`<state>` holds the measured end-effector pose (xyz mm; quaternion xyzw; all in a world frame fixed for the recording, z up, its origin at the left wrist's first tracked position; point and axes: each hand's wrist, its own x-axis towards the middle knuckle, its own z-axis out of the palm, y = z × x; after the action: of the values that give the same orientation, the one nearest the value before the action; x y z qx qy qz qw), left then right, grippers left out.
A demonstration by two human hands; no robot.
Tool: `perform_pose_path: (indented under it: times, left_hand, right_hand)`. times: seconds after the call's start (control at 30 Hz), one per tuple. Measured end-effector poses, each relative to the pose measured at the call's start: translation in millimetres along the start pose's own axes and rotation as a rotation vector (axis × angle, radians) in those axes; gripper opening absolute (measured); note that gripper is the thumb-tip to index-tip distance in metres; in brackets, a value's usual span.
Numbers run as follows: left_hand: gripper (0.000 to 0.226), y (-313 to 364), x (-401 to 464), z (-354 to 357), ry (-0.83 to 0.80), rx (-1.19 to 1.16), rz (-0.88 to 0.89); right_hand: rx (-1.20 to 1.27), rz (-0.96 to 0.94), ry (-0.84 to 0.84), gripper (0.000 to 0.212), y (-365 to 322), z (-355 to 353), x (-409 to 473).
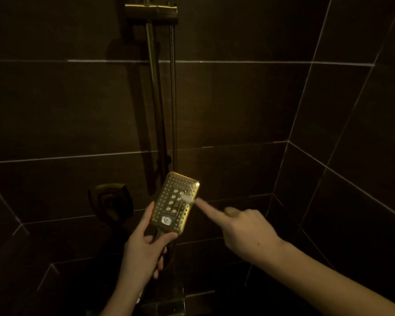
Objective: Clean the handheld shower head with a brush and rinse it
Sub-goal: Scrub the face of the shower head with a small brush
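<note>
The gold rectangular shower head faces me at the lower centre, nozzle side up and tilted a little to the right. My left hand grips its handle from below, thumb along the head's left edge. My right hand reaches in from the right, index finger stretched out and the other fingers curled. A small brush shows as a blurred white tip at that fingertip, lying on the head's right side. The brush handle is hidden under the finger.
A gold slide rail with a bracket at the top runs down the dark tiled wall, the hose hanging beside it. A wall valve handle sits left of the shower head. The wall corner lies to the right.
</note>
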<state>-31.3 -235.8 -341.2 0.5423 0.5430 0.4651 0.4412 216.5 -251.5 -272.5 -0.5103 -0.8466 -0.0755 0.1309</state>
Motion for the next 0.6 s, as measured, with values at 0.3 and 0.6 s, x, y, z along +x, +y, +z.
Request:
perform_pose_path:
  times: [0.3,0.6]
  left_hand:
    - [0.091,-10,2,3,0.030,-0.004,-0.009]
    - [0.092,-16,-3,4,0.007,-0.028,-0.025]
  right_hand:
    - [-0.005,-0.091,-0.111,0.100,-7,20,-3]
    - [0.041,-0.071,-0.152,0.098,-16,41,-16]
